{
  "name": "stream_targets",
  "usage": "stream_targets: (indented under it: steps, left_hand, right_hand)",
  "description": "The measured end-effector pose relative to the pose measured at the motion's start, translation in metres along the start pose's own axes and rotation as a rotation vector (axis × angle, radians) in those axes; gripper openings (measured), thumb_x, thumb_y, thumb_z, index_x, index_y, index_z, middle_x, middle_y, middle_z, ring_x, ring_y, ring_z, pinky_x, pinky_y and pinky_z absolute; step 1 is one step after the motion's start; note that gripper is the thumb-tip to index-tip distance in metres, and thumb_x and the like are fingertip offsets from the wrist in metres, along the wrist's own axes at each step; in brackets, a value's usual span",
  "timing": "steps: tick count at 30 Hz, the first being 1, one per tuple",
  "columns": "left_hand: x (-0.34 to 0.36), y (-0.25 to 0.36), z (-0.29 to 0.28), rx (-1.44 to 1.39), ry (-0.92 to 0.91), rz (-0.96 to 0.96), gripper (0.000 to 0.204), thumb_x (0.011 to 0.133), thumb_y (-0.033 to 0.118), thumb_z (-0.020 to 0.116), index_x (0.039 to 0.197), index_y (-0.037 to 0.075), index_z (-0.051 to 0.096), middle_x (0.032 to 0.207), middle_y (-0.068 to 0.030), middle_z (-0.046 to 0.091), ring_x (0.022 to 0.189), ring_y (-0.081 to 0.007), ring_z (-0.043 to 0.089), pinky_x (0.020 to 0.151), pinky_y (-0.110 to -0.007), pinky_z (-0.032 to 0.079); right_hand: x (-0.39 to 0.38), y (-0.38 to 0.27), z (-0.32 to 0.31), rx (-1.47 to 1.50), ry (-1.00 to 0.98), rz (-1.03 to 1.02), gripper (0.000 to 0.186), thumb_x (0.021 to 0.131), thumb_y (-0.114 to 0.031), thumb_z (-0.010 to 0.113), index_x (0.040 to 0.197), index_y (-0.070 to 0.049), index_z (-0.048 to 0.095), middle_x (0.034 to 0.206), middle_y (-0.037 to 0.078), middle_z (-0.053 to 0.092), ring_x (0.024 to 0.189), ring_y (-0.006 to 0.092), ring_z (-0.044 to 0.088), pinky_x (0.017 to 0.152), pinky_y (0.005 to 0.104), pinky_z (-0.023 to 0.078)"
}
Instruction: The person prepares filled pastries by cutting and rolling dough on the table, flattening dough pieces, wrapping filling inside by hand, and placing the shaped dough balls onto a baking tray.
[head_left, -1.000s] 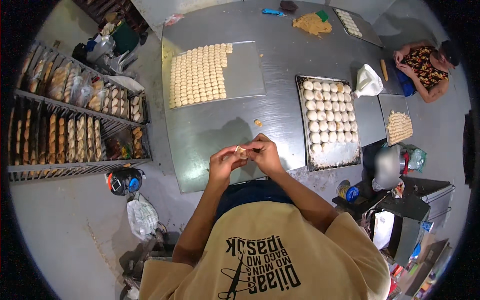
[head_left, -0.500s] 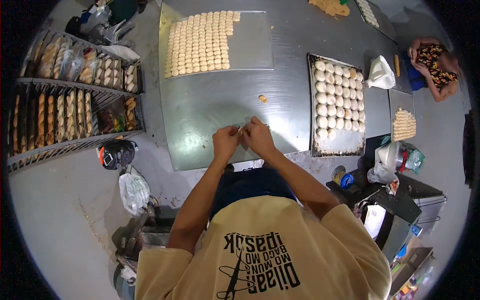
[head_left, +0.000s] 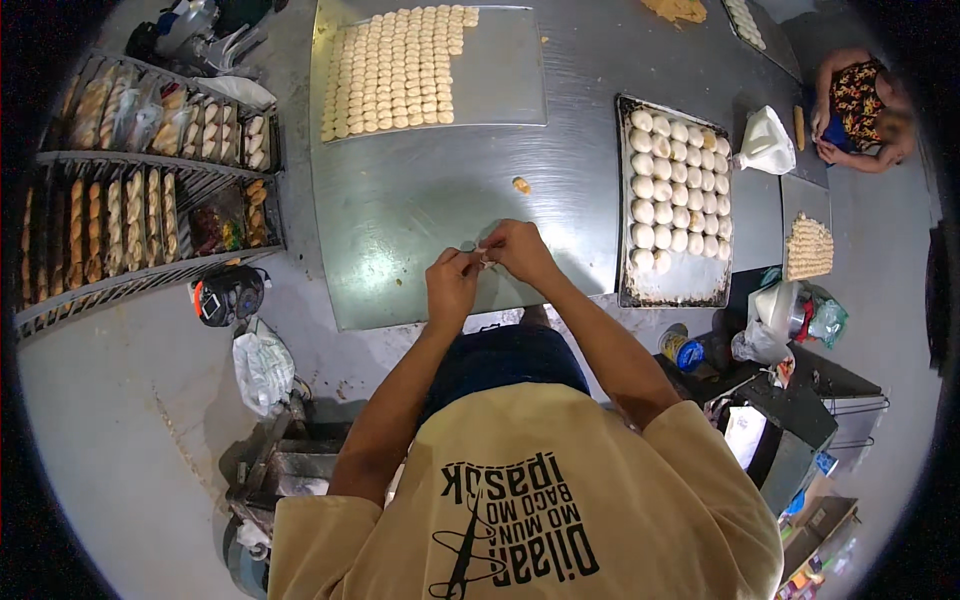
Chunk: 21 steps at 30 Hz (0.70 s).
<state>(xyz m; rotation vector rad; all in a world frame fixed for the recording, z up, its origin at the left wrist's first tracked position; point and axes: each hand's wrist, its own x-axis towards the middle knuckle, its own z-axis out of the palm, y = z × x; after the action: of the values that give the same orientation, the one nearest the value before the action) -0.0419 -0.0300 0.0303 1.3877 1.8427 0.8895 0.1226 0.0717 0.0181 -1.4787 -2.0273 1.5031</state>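
Note:
Over the near edge of the steel table [head_left: 400, 190], my left hand [head_left: 455, 284] and my right hand [head_left: 520, 252] meet fingertip to fingertip. Both are closed in a pinch on a small pale piece of dough [head_left: 487, 262], mostly covered by the fingers. A small brownish lump [head_left: 521, 185] lies on the table just beyond my hands. Far left, a metal sheet [head_left: 505, 70] carries close rows of small shaped dough pieces [head_left: 395, 75]. To the right, a dark-rimmed baking tray [head_left: 675, 290] bears rows of round white dough balls [head_left: 662, 190].
A white plastic scoop-like container [head_left: 766, 142] stands right of the tray, near another batch of small pieces [head_left: 808, 247]. Another person [head_left: 860, 110] sits at the far right. Bread racks [head_left: 150, 160] stand at left, with a dark bag [head_left: 230, 296] on the floor.
My right hand has shifted slightly up and its fingers have turned, the pinch staying together. The view has shifted a little. The person at the right has lowered their hands.

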Motion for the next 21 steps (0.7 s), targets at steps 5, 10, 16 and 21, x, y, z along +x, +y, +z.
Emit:
stream_targets:
  steps: [5,10,16,21]
  left_hand:
    - [0.003,0.011,-0.001,0.110,-0.026,0.071,0.032,0.090,-0.001,0.076,0.121,0.003,0.080,0.097,-0.0217,0.075,0.087,-0.0418,0.075,0.079,-0.049,0.061]
    - [0.025,0.014,-0.010,0.184,-0.125,0.134,0.024,0.089,0.000,0.075,0.113,0.002,0.080,0.096,-0.0201,0.072,0.088,-0.0432,0.073,0.079,-0.053,0.059]
    - [-0.003,0.001,-0.002,0.214,-0.053,0.179,0.024,0.089,0.001,0.074,0.112,0.001,0.080,0.098,-0.0180,0.070,0.094,-0.0409,0.071,0.082,-0.051,0.059]
    - [-0.030,-0.005,-0.009,0.531,-0.055,0.388,0.037,0.090,0.005,0.068,0.125,0.006,0.082,0.110,-0.0100,0.069,0.106,-0.0316,0.065,0.088,-0.045,0.055]
  right_hand:
    - [-0.015,-0.014,0.004,0.024,0.054,-0.043,0.048,0.087,0.004,0.076,0.134,-0.004,0.075,0.103,0.016,0.079,0.093,0.0283,0.079,0.088,0.0403,0.063]
    - [-0.037,-0.007,0.009,0.161,0.059,-0.216,0.090,0.084,0.012,0.072,0.168,-0.010,0.047,0.105,0.015,0.076,0.092,0.0304,0.077,0.089,0.0405,0.063]
    - [-0.043,-0.003,0.022,-0.070,0.214,-0.467,0.094,0.084,0.011,0.075,0.170,-0.013,0.045,0.101,0.014,0.072,0.090,0.0341,0.072,0.086,0.0441,0.062]
    - [-0.035,-0.001,0.021,0.058,0.093,-0.169,0.072,0.089,0.001,0.075,0.159,-0.009,0.058,0.101,0.018,0.073,0.095,0.0360,0.072,0.084,0.0451,0.061]
